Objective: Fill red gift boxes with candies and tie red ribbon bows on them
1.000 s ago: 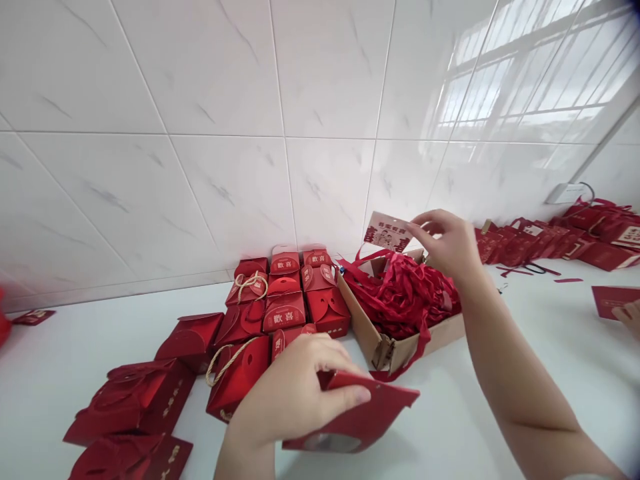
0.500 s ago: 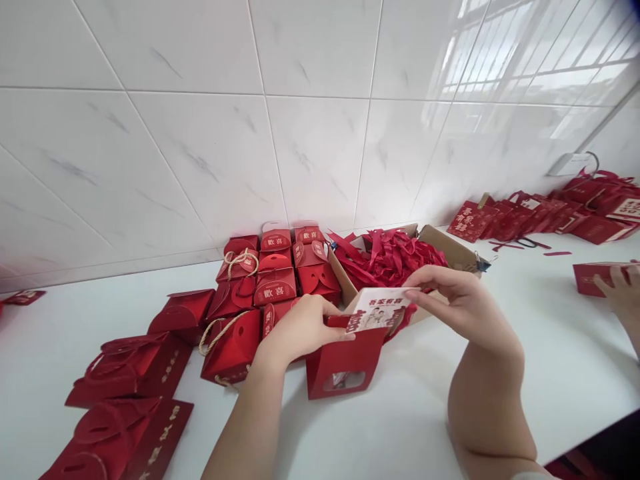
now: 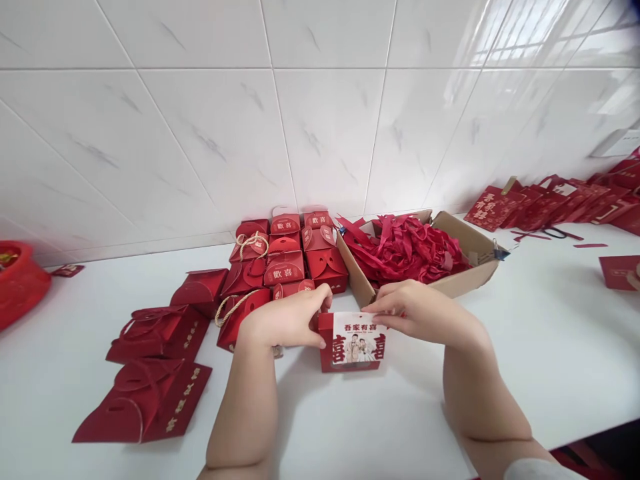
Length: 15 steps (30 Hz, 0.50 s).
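Card (image 3: pixel 357 343) fronts the red box (image 3: pixel 326 327), unfastened, I judge; my left grip (image 3: pixel 295 313) holds the box, my right grip (image 3: pixel 417 310) the card; closed boxes (image 3: pixel 284 268) stand far left.

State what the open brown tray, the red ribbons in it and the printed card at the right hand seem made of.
Tray: probably cardboard, matte brown, judging by its plain colour and thin walls. Ribbons: likely satin-type fabric, softly shiny, lying limp and tangled. Printed card: apparently stiff paper, thin and flat; whether coated, I cannot tell.
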Each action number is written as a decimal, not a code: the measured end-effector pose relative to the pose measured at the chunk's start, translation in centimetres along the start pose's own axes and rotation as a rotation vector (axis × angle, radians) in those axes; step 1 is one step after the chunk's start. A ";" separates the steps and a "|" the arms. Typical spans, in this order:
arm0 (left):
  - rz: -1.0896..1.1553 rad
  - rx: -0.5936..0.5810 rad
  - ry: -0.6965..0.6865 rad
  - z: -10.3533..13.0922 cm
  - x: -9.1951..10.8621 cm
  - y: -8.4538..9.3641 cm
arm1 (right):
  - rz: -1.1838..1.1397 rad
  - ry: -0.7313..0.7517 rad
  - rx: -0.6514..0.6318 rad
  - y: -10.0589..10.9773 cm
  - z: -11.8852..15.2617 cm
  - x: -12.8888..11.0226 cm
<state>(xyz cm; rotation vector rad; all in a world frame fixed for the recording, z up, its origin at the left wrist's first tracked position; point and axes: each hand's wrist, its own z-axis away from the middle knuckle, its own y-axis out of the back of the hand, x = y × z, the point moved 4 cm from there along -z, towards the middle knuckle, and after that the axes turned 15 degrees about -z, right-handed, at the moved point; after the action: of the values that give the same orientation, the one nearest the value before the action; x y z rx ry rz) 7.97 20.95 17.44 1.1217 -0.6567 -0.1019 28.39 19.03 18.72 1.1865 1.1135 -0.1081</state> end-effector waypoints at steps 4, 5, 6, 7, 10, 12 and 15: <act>-0.030 -0.035 -0.081 1.0 0.8 0.7 | 0.031 0.016 -0.023 -1.0 -0.3 -0.6; -0.051 -0.042 -0.061 1.1 0.8 0.8 | 0.031 0.016 -0.022 -1.0 -0.3 -0.7; -0.076 -0.054 -0.039 1.2 0.8 0.9 | 0.027 0.016 -0.024 -1.0 -0.2 -0.7; -0.098 -0.069 -0.027 1.3 0.8 0.9 | 0.021 0.016 -0.028 -1.0 -0.1 -0.8; -0.138 -0.091 -0.065 1.5 0.9 0.8 | 0.002 0.017 -0.042 -0.9 0.1 -0.9; -0.137 -0.088 -0.083 1.6 0.8 0.6 | 0.005 0.010 -0.041 -0.9 0.1 -0.9; -0.113 -0.062 -0.072 1.7 0.7 0.5 | 0.039 0.009 -0.024 -1.0 -0.1 -1.0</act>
<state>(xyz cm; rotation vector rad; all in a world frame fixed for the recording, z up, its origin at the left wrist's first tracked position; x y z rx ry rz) 7.47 19.58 18.64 1.0993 -0.6496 -0.2585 27.25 18.17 18.79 1.1880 1.0964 -0.0593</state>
